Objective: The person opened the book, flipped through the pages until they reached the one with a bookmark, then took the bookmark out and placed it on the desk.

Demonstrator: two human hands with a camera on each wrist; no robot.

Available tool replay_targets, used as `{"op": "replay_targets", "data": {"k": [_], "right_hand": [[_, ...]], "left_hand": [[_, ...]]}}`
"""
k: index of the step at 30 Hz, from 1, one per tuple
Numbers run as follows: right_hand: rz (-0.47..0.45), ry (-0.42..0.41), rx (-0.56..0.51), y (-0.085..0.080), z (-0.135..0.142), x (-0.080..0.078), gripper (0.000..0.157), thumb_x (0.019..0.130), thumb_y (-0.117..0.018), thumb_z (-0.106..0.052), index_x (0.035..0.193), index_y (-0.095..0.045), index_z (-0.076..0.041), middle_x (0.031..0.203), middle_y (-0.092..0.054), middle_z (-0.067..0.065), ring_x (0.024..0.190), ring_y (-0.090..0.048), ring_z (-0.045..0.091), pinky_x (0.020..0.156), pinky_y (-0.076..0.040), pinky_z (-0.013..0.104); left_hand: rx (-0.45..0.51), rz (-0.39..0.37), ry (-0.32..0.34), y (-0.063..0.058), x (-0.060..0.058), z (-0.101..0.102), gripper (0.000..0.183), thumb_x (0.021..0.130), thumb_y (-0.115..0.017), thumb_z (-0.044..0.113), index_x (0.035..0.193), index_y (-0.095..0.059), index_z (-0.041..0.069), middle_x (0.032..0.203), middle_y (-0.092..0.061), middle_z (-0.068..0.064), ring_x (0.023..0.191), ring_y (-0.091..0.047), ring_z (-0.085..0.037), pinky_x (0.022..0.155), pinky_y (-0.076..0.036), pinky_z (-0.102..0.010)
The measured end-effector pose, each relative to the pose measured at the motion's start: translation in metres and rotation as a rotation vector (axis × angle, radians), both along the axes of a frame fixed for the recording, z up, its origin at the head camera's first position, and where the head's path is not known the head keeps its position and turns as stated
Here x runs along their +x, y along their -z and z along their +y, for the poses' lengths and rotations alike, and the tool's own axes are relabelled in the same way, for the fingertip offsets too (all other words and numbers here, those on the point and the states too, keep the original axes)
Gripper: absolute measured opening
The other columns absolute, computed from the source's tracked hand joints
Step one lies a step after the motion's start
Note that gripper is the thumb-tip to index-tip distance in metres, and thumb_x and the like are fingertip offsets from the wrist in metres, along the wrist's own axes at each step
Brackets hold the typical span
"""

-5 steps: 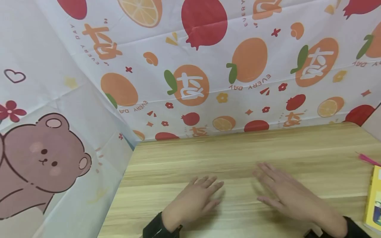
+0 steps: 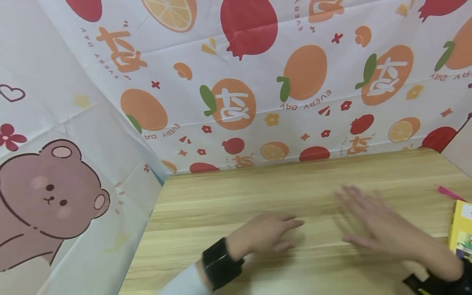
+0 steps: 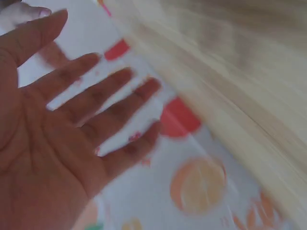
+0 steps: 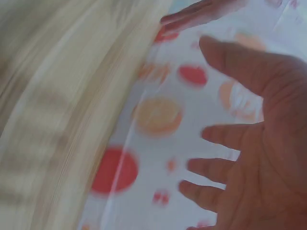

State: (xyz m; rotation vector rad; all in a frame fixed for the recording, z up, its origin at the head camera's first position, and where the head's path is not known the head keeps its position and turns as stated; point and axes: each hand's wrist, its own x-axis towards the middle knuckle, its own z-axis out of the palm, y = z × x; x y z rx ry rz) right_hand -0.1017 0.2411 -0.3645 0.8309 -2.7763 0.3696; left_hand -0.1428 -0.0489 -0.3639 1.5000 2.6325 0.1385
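My left hand [image 2: 263, 233] is over the middle of the wooden table [image 2: 221, 192], its fingers pointing right. In the left wrist view its palm [image 3: 43, 158] faces the camera, fingers spread and holding nothing. My right hand [image 2: 380, 227] is over the table's right half, blurred, fingers extended and thumb apart. The right wrist view shows its bare palm [image 4: 268, 163] with spread fingers and nothing in the grasp. A gap of tabletop separates the two hands. At the right edge, beyond the right hand, a yellow book [image 2: 457, 221] lies partly out of view.
A pink tassel [image 2: 448, 191] lies behind the book. Along the table's back hangs a fruit-printed cloth [image 2: 258, 82], and a bear-printed cloth [image 2: 77, 184] covers the left side. Both wrists wear black bands [image 2: 222, 263].
Both hands have moved to the right over the table, the right hand also a little farther back. The left hand has turned and shows more forearm. The head view has shifted slightly.
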Motion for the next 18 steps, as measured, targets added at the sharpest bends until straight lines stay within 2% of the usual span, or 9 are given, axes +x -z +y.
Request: {"op": "replay_targets", "data": {"k": [3, 7, 9, 10, 13, 15, 18], "right_hand": [[0.035, 0.074, 0.024, -0.002, 0.044, -0.006, 0.101, 0.069, -0.069, -0.052, 0.145, -0.013, -0.016, 0.151, -0.01, 0.017, 0.133, -0.004, 0.034, 0.102, 0.0, 0.069], [0.035, 0.227, 0.062, -0.001, 0.099, -0.01, 0.112, 0.064, -0.072, -0.051, 0.146, -0.005, -0.014, 0.151, 0.002, 0.022, 0.131, 0.007, 0.039, 0.092, 0.003, 0.078], [0.054, 0.287, 0.07, 0.003, 0.124, -0.013, 0.116, 0.062, -0.073, -0.05, 0.145, -0.003, -0.011, 0.149, 0.003, 0.027, 0.129, 0.006, 0.045, 0.088, -0.001, 0.081], [0.075, 0.312, 0.067, 0.005, 0.137, -0.014, 0.117, 0.06, -0.074, -0.051, 0.145, -0.003, -0.01, 0.147, -0.003, 0.032, 0.127, 0.005, 0.048, 0.087, -0.002, 0.082], [0.137, 0.366, 0.029, 0.018, 0.172, -0.018, 0.122, 0.053, -0.076, -0.052, 0.144, -0.008, -0.006, 0.141, -0.009, 0.04, 0.125, 0.001, 0.053, 0.088, -0.007, 0.081], [0.142, 0.432, 0.023, 0.028, 0.193, -0.02, 0.126, 0.05, -0.076, -0.053, 0.144, -0.008, -0.004, 0.141, -0.008, 0.041, 0.125, 0.0, 0.053, 0.091, -0.01, 0.078], [0.057, 0.526, -0.008, 0.042, 0.22, -0.019, 0.125, 0.052, -0.076, -0.05, 0.142, -0.005, -0.001, 0.142, 0.003, 0.039, 0.126, 0.008, 0.05, 0.094, -0.008, 0.076]], "left_hand": [[0.043, -0.061, 0.055, -0.003, -0.017, 0.052, 0.057, 0.087, -0.052, 0.04, 0.139, -0.034, 0.022, 0.144, -0.035, -0.002, 0.119, -0.036, -0.006, 0.095, -0.041, -0.026], [0.13, -0.188, -0.019, -0.004, -0.026, 0.118, 0.063, 0.085, -0.054, 0.046, 0.139, -0.032, 0.022, 0.145, -0.031, 0.002, 0.125, -0.024, -0.004, 0.101, -0.031, -0.023], [0.178, -0.272, -0.1, -0.006, -0.026, 0.146, 0.066, 0.083, -0.056, 0.047, 0.139, -0.032, 0.023, 0.143, -0.033, 0.006, 0.125, -0.024, -0.002, 0.101, -0.031, -0.022], [0.207, -0.335, -0.142, -0.006, -0.026, 0.158, 0.067, 0.081, -0.058, 0.047, 0.138, -0.033, 0.022, 0.142, -0.034, 0.007, 0.123, -0.025, -0.002, 0.1, -0.032, -0.021], [0.249, -0.465, -0.22, -0.007, -0.022, 0.191, 0.069, 0.078, -0.063, 0.045, 0.137, -0.034, 0.024, 0.139, -0.037, 0.011, 0.119, -0.03, 0.001, 0.095, -0.035, -0.019], [0.234, -0.501, -0.239, -0.005, -0.018, 0.21, 0.07, 0.076, -0.064, 0.046, 0.136, -0.034, 0.026, 0.136, -0.04, 0.012, 0.115, -0.034, 0.002, 0.09, -0.038, -0.017], [0.188, -0.537, -0.258, 0.0, -0.01, 0.233, 0.069, 0.074, -0.066, 0.045, 0.134, -0.036, 0.03, 0.133, -0.042, 0.015, 0.113, -0.036, 0.003, 0.085, -0.039, -0.015]]}}
